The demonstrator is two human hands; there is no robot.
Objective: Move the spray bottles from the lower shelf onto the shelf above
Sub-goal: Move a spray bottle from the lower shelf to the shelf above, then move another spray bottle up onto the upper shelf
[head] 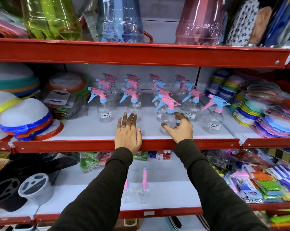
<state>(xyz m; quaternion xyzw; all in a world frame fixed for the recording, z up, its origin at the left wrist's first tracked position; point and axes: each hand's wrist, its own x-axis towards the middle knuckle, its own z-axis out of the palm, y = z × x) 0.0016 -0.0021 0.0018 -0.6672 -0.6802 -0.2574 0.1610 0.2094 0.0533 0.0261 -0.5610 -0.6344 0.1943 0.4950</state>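
- Upper shelf [84, 130]: white board with a red front lip; it carries rows of clear spray bottles with pink and blue trigger heads, and serves here as the reference for every position.
- Right hand [179, 126]: reaches over the lip, fingers curled loosely round the belly of the front bottle [168, 119], thumb on the near side. Whether it grips or has just let go cannot be told; the bottle stands upright on the board, apparently being set in line with the rows behind.
- Left hand [128, 130]: flat and empty, fingers together, palm on the board beside the right hand, probably steadying the reach.
- Remaining bottles [143, 190]: two stand upright one level below the upper shelf, between the person's sleeves, not yet moved.
- Judgement: most bottles are already up, so the task looks nearly finished.
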